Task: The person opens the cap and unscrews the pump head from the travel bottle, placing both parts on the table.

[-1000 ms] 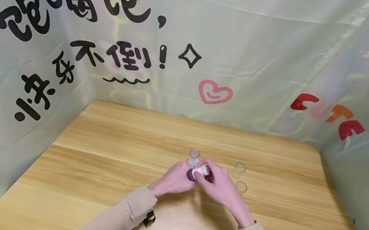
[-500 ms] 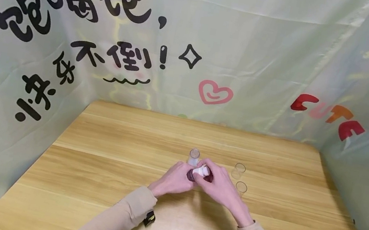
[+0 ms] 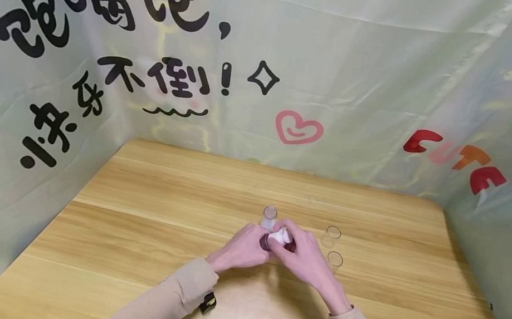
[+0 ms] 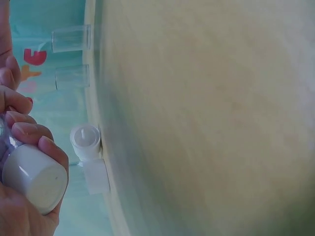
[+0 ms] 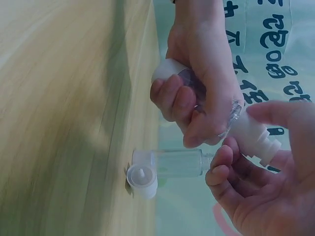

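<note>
My left hand (image 3: 245,246) wraps around a clear bottle with a white base (image 4: 35,178), which pokes out below the curled fingers in the left wrist view. At the bottle's other end, a white pump top (image 5: 251,132) with a stepped tip sits between the thumb and fingers of my right hand (image 3: 307,256). Something clear and crinkled shows where the pump top meets my left hand. Whether the pump top is seated on the bottle is hidden. The two hands are close together, above the table.
Behind the hands, another clear bottle (image 3: 269,217) with a white base stands on the wooden table (image 3: 155,278). A short white piece with a nozzle (image 5: 142,179) is beside it. Two clear cylindrical caps (image 3: 332,236) stand to the right. Printed cloth surrounds the table.
The white pump top has turned slightly between my right fingers. Both hands and the things on the table have stayed in place.
</note>
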A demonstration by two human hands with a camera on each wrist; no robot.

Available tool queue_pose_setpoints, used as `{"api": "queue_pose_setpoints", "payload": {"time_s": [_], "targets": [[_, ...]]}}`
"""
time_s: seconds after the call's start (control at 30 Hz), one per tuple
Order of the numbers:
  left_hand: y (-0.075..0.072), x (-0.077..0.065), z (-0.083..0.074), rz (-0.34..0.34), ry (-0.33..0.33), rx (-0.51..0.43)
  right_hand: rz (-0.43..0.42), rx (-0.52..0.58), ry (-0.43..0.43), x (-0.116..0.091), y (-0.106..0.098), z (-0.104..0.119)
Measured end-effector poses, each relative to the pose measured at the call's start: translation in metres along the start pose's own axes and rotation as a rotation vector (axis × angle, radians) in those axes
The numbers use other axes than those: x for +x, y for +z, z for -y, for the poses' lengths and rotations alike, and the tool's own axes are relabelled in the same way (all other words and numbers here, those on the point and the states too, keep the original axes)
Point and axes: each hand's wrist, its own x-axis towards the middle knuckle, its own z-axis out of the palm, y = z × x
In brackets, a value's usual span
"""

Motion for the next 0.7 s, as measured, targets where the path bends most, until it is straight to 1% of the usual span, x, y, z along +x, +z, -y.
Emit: {"api": "queue_pose_setpoints", "payload": {"time_s": [0.17, 0.23, 0.37, 0.57, 0.7], "targets": [[0.0002, 0.0011, 0.0005, -0.012, 0.012, -0.002, 0.028, 0.006, 0.009, 0.0003, 0.0001, 0.0], [0.0002, 0.0014, 0.0005, -0.01, 0.001, -0.008, 0.028, 0.005, 0.011, 0.0006, 0.0008, -0.0003], [-0.0001, 0.0013, 0.0009, 0.003, -0.013, -0.011, 0.005, 0.002, -0.017, 0.0005, 0.0014, -0.001], [-0.0014, 0.0, 0.0049, 0.001, 0.012, -0.012, -0.059, 0.031, -0.026, -0.0005, -0.0019, -0.0022], [-0.0021, -0.0006, 0.0071, 0.008, 0.014, -0.022, -0.086, 0.053, -0.028, -0.0005, -0.0031, -0.0044]]}}
